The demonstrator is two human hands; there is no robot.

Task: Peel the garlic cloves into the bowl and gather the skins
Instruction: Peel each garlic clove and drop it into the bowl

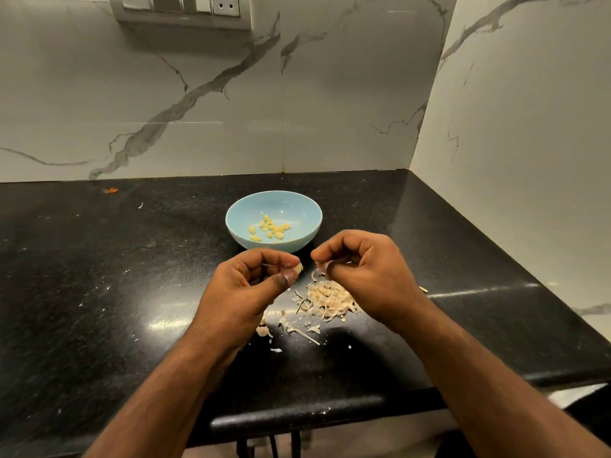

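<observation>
- Between thumb and fingertips of the left hand, a pale garlic clove is pinched, held just above the surface.
- Just beside it, the right hand has its fingers curled, its grip pinching a scrap of skin.
- Below the hands, a heap of skins lies on the black surface, with loose bits scattered nearer the person.
- Beyond the hands stands a light blue bowl holding peeled cloves.
- Marble-patterned walls rise behind, with a switch panel at the top.
</observation>
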